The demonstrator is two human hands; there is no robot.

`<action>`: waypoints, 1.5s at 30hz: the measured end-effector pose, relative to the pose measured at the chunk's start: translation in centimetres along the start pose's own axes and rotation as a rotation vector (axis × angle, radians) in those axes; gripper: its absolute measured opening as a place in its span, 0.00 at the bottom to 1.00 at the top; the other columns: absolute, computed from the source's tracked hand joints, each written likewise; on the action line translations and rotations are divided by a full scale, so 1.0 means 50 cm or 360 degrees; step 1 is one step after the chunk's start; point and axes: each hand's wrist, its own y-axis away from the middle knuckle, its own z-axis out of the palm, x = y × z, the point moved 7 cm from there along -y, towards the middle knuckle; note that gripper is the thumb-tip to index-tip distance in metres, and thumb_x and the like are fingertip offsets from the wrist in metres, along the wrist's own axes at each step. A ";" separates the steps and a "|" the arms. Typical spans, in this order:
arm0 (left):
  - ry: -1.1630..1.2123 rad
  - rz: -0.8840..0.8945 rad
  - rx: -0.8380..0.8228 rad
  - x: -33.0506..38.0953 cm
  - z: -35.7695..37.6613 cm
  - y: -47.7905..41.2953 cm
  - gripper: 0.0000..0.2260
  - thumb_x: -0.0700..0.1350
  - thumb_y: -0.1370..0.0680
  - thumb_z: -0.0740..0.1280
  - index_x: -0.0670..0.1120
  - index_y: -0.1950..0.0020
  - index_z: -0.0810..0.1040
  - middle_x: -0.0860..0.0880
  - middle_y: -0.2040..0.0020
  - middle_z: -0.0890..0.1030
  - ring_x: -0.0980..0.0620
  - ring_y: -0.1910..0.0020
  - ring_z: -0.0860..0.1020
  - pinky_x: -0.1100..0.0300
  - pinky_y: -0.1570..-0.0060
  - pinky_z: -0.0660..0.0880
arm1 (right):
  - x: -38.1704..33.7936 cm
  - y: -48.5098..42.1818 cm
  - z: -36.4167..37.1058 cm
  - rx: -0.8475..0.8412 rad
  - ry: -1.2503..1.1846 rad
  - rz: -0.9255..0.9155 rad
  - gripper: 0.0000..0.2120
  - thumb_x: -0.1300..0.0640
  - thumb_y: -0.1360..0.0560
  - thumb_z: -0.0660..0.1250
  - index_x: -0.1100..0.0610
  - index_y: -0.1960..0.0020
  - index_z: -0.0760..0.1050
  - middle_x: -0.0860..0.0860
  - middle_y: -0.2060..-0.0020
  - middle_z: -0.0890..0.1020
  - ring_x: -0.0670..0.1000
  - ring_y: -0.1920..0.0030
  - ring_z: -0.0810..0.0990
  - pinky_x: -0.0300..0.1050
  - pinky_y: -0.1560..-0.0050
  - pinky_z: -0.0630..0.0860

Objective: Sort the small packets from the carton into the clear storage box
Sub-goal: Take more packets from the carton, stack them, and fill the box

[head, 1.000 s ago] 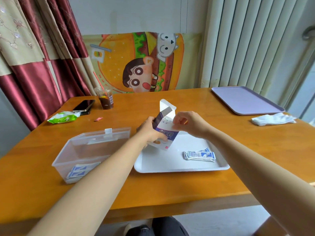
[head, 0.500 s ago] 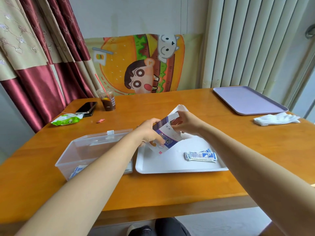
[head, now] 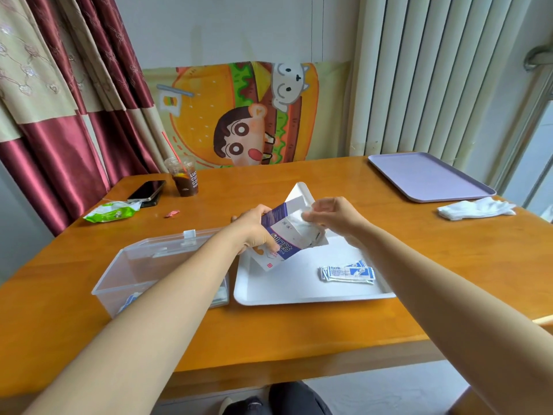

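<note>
The left grip (head: 254, 232) is clamped round the carton (head: 284, 238), which is tilted over the tray (head: 299, 299) with its mouth toward 2 o'clock. The right grip (head: 332, 218) is at that mouth, fingers (head: 309, 216) blurred: clamped or apart, I cannot tell. Loose packets (head: 347, 274) lie on the tray at the carton's 4 o'clock; the box (head: 143, 265) stands at the tray's 9 o'clock.

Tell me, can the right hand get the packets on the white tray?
Probably yes. The packets lie uncovered on the tray, just nearer than the right hand. That hand is at the mouth of the carton, which the left hand holds, so it would have to leave that first.
</note>
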 end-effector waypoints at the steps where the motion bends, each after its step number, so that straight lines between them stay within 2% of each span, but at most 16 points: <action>1: -0.0014 -0.0016 0.0021 -0.004 -0.001 -0.003 0.35 0.35 0.40 0.80 0.55 0.41 0.68 0.45 0.45 0.78 0.41 0.38 0.71 0.52 0.62 0.82 | 0.009 -0.001 -0.013 0.0020 -0.0068 0.0035 0.09 0.59 0.28 0.73 0.56 0.64 0.74 0.52 0.66 0.78 0.48 0.66 0.73 0.39 0.66 0.68; 5: -0.0128 -0.0051 0.0119 -0.015 -0.008 -0.008 0.33 0.37 0.39 0.80 0.56 0.43 0.67 0.46 0.42 0.76 0.43 0.37 0.70 0.51 0.56 0.82 | 0.054 -0.002 -0.049 0.0101 -0.0334 0.0262 0.14 0.61 0.25 0.69 0.55 0.65 0.67 0.51 0.72 0.71 0.47 0.73 0.68 0.41 0.67 0.68; 8: -0.0309 -0.0053 0.0162 -0.014 -0.012 -0.004 0.32 0.40 0.36 0.79 0.55 0.39 0.67 0.46 0.41 0.73 0.44 0.35 0.64 0.46 0.42 0.76 | 0.098 0.002 -0.067 0.0192 -0.0447 0.0434 0.15 0.63 0.23 0.66 0.54 0.64 0.64 0.51 0.72 0.70 0.46 0.74 0.67 0.40 0.69 0.69; 12: -0.0489 -0.0014 0.0275 -0.002 -0.028 0.002 0.31 0.41 0.31 0.76 0.50 0.33 0.64 0.46 0.43 0.69 0.45 0.36 0.62 0.48 0.34 0.67 | 0.144 0.015 -0.091 0.0319 -0.0336 0.0593 0.14 0.66 0.22 0.64 0.55 0.63 0.64 0.53 0.73 0.70 0.47 0.77 0.66 0.38 0.73 0.66; 15: -0.0507 0.0008 0.0296 0.004 -0.030 0.004 0.31 0.41 0.30 0.76 0.50 0.32 0.64 0.44 0.38 0.70 0.44 0.35 0.62 0.49 0.34 0.66 | 0.162 0.023 -0.075 0.0268 -0.0250 0.0664 0.12 0.64 0.23 0.65 0.56 0.62 0.66 0.53 0.71 0.74 0.48 0.74 0.70 0.39 0.73 0.67; 20: -0.0534 -0.0016 0.0346 0.002 -0.029 0.009 0.31 0.41 0.32 0.76 0.52 0.34 0.65 0.45 0.40 0.67 0.44 0.38 0.60 0.55 0.40 0.69 | 0.161 0.013 -0.030 0.0222 -0.0174 0.0666 0.11 0.61 0.24 0.67 0.55 0.60 0.67 0.53 0.69 0.76 0.48 0.74 0.69 0.39 0.73 0.64; 23: -0.0533 -0.0006 0.0364 -0.004 -0.035 0.007 0.32 0.42 0.32 0.76 0.52 0.33 0.64 0.45 0.40 0.67 0.44 0.37 0.60 0.55 0.42 0.65 | 0.159 0.011 -0.031 0.0234 -0.0165 0.0661 0.09 0.61 0.24 0.67 0.56 0.59 0.68 0.54 0.69 0.77 0.48 0.74 0.70 0.40 0.72 0.67; 27: -0.0475 0.0025 0.0481 0.001 -0.046 0.006 0.33 0.42 0.32 0.76 0.53 0.33 0.63 0.45 0.39 0.67 0.44 0.36 0.60 0.55 0.44 0.66 | 0.159 0.008 -0.049 0.0351 -0.0035 0.0625 0.07 0.61 0.27 0.71 0.56 0.58 0.72 0.55 0.67 0.80 0.49 0.72 0.73 0.44 0.64 0.73; 31: -0.0350 0.0041 0.0696 0.009 -0.067 0.011 0.34 0.42 0.32 0.76 0.51 0.32 0.63 0.43 0.37 0.67 0.43 0.34 0.60 0.53 0.42 0.67 | 0.159 0.002 -0.037 0.0282 -0.0049 0.0660 0.08 0.63 0.26 0.69 0.57 0.58 0.70 0.55 0.68 0.77 0.49 0.73 0.70 0.42 0.68 0.70; 35: -0.0178 0.0093 0.0873 0.011 -0.087 0.023 0.34 0.42 0.31 0.76 0.49 0.32 0.63 0.42 0.35 0.66 0.42 0.33 0.60 0.53 0.43 0.68 | 0.160 0.001 -0.038 0.0291 0.0124 0.0670 0.04 0.63 0.27 0.67 0.58 0.57 0.72 0.57 0.67 0.76 0.52 0.71 0.70 0.43 0.69 0.66; 38: -0.0103 0.0131 0.0922 0.013 -0.096 0.026 0.33 0.42 0.31 0.76 0.49 0.31 0.62 0.42 0.33 0.66 0.42 0.32 0.60 0.54 0.43 0.66 | 0.152 0.008 -0.035 0.0297 0.0211 0.0671 0.04 0.63 0.28 0.68 0.59 0.59 0.72 0.57 0.67 0.75 0.53 0.68 0.70 0.44 0.68 0.66; 41: 0.0070 0.0189 0.0881 0.015 -0.092 0.023 0.33 0.41 0.31 0.76 0.48 0.32 0.62 0.43 0.33 0.66 0.42 0.32 0.59 0.56 0.43 0.64 | 0.137 0.018 0.007 0.0091 0.0189 0.0678 0.09 0.66 0.29 0.65 0.57 0.63 0.68 0.54 0.70 0.67 0.50 0.74 0.62 0.38 0.74 0.59; 42: 0.0119 0.0212 0.0857 0.019 -0.088 0.023 0.34 0.41 0.31 0.76 0.48 0.32 0.62 0.43 0.34 0.66 0.43 0.33 0.60 0.56 0.43 0.64 | 0.129 0.025 0.023 0.0026 0.0184 0.0673 0.08 0.67 0.29 0.65 0.58 0.63 0.69 0.53 0.71 0.65 0.49 0.76 0.61 0.36 0.76 0.59; 44: 0.0214 0.0245 0.0788 0.023 -0.078 0.021 0.34 0.41 0.33 0.77 0.49 0.32 0.63 0.44 0.36 0.67 0.43 0.34 0.61 0.56 0.43 0.66 | 0.116 0.034 0.050 -0.0058 0.0184 0.0640 0.01 0.68 0.29 0.66 0.65 0.58 0.76 0.54 0.71 0.67 0.49 0.76 0.64 0.33 0.78 0.63; 45: 0.0273 0.0260 0.0738 0.023 -0.072 0.020 0.35 0.41 0.35 0.78 0.50 0.33 0.63 0.45 0.36 0.67 0.43 0.34 0.62 0.54 0.41 0.69 | 0.113 0.032 0.056 -0.0063 0.0170 0.0604 0.08 0.67 0.29 0.67 0.71 0.52 0.77 0.55 0.69 0.70 0.50 0.74 0.67 0.33 0.76 0.66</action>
